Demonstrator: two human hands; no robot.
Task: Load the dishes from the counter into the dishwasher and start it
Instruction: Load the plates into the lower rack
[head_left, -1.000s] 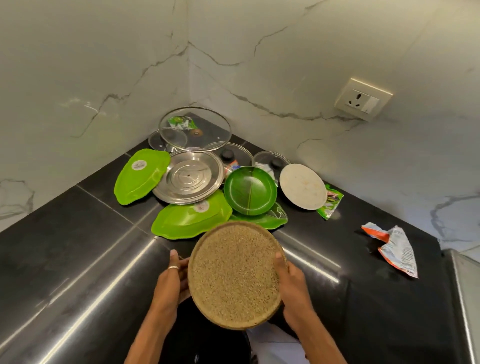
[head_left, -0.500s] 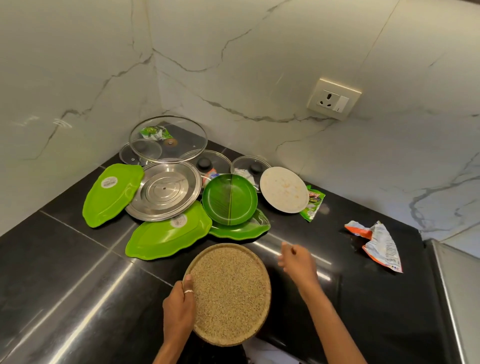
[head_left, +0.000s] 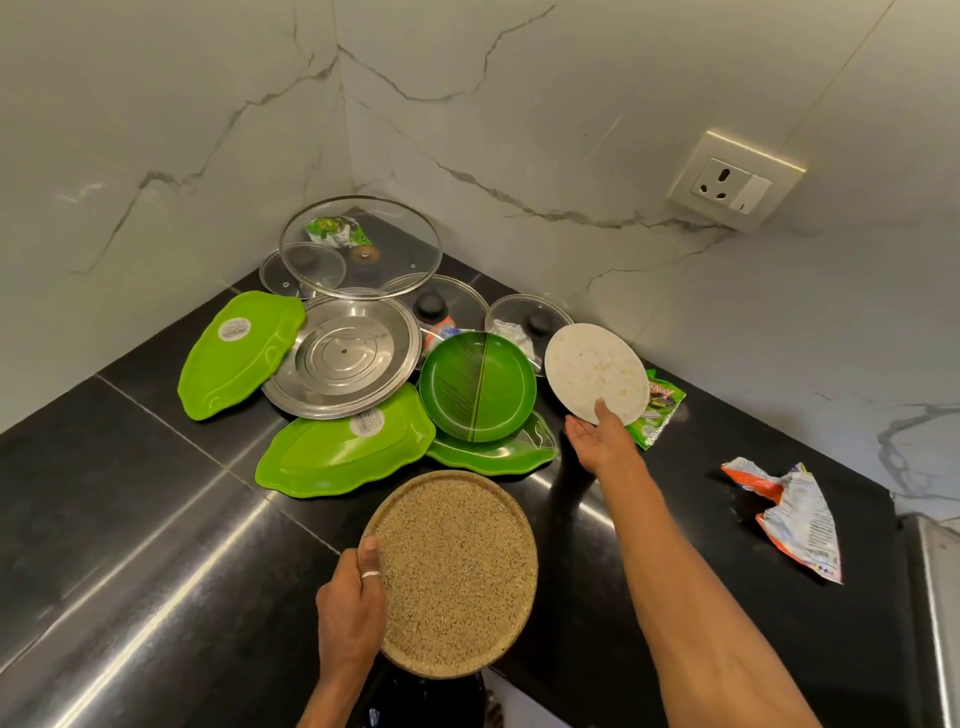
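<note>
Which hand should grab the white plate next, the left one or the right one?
Right. The right hand is at the white plate, with its thumb on the near rim. The left hand is busy gripping the speckled brown plate and is farther away.

1. This looks like a home kitchen: a polished black stone tabletop (head_left: 130, 493) runs into a corner between white, grey-veined marble walls (head_left: 156, 104).
2. A wall socket (head_left: 732, 182) with a switch sits above the tabletop.
3. Tableware crowds the corner: glass pot lids (head_left: 395, 234), a steel plate (head_left: 343, 353), green leaf-shaped plates (head_left: 239, 353), a white plate (head_left: 592, 374) and a speckled brown plate (head_left: 457, 571).
4. A crumpled snack wrapper (head_left: 795, 519) lies to one side.
</note>
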